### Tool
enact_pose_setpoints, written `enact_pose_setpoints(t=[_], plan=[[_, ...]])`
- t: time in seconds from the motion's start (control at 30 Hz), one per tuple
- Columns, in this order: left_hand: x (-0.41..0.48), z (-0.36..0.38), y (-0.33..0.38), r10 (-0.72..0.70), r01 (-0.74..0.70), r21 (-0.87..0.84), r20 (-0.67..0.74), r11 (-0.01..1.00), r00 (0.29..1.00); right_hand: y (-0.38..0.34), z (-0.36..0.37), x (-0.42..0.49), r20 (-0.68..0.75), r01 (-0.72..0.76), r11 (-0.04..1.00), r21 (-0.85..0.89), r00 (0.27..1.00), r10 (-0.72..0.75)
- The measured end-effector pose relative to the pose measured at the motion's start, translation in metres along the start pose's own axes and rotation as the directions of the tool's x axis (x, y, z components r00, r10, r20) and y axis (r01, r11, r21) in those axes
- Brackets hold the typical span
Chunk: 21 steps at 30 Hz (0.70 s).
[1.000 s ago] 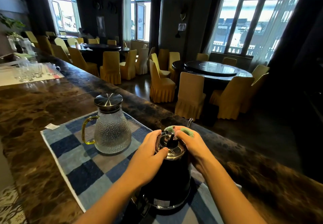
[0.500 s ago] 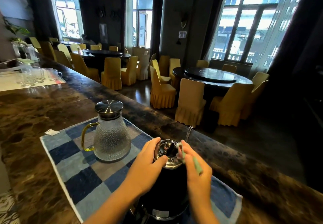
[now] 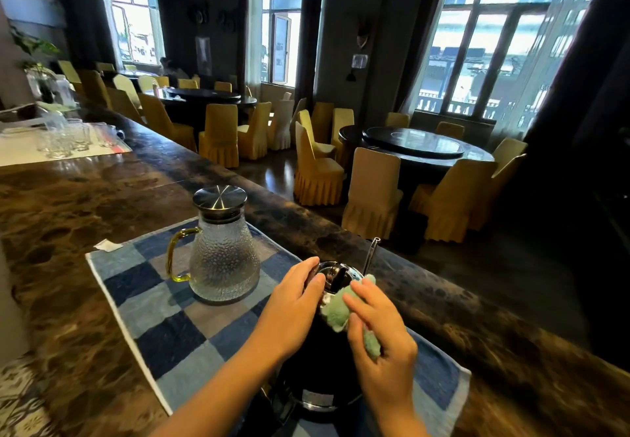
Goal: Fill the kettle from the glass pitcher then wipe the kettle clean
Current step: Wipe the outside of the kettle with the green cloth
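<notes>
A black kettle [image 3: 318, 365] with a shiny metal lid stands on a blue checked mat [image 3: 170, 327] near the counter's front. My left hand [image 3: 293, 307] grips the kettle's top on its left side. My right hand [image 3: 378, 327] holds a small green cloth [image 3: 337, 312] and presses it against the kettle's upper right side, just below the lid. The textured glass pitcher [image 3: 223, 256] with a steel lid and yellow handle stands upright on the mat, to the left of the kettle and apart from both hands.
The dark marble counter [image 3: 68, 218] runs left and back. Several drinking glasses [image 3: 64, 140] stand on a pale mat at the far left. A thin metal rod [image 3: 371, 254] rises behind the kettle. Beyond the counter edge are round tables and yellow chairs [image 3: 317, 170].
My right hand has slid with the green cloth from the far side of the lid down onto the kettle's near right side. My left hand has kept its grip on the top.
</notes>
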<state>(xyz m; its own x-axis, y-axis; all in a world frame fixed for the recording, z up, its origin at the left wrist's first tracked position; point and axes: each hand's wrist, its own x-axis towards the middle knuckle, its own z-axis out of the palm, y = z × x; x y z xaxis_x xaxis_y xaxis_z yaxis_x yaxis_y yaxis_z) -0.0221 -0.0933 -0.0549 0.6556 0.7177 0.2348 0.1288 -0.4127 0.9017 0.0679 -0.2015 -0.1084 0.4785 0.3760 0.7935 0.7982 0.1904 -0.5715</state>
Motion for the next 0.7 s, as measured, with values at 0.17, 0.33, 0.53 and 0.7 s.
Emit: enact_pose_setpoints(t=[0.17,0.33,0.53,0.7], plan=[[-0.001,0.000,0.003,-0.020,0.020,-0.032,-0.002,0.999,1.000,-0.015,0.015,-0.001,-0.017,-0.003,0.994,-0.108,1.000,0.001],[-0.003,-0.001,0.002,-0.042,0.042,-0.035,0.014,0.999,0.999,-0.007,0.003,0.010,0.008,0.024,0.980,-0.198,1.000,-0.022],[-0.004,-0.002,0.007,-0.102,0.102,-0.128,0.009,0.987,0.995,-0.022,0.023,-0.002,0.086,0.194,0.945,-0.263,0.980,-0.177],[-0.003,-0.003,0.003,-0.056,0.057,-0.029,0.036,0.998,0.998,-0.009,0.017,0.002,0.017,0.182,0.975,-0.131,0.983,-0.181]])
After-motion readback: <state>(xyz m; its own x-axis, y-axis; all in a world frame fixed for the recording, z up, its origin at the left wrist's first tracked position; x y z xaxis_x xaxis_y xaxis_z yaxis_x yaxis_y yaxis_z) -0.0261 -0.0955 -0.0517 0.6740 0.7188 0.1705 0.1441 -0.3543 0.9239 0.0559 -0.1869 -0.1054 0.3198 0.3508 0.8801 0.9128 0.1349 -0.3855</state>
